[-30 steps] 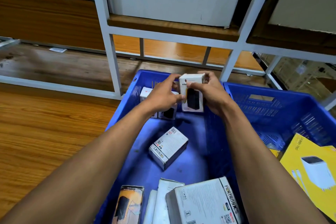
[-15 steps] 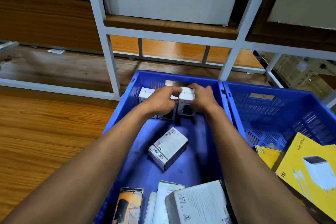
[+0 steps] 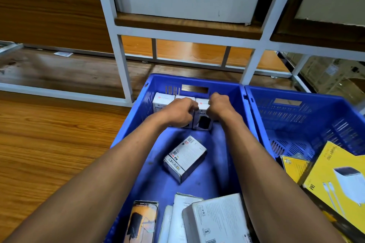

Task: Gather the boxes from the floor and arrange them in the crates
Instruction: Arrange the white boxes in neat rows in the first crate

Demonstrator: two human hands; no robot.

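While the blue crate (image 3: pixel 233 92) is sitting on the floor, your left hand (image 3: pixel 178 111) and right hand (image 3: pixel 218 105) are both gripping a white box (image 3: pixel 203 116) standing against its far wall, beside two matching boxes (image 3: pixel 163 101); another box (image 3: pixel 184 158) is lying mid-crate.

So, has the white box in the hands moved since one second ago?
Yes. The white box went down and away, from above the blue crate's far wall into the row standing against it, between both hands.
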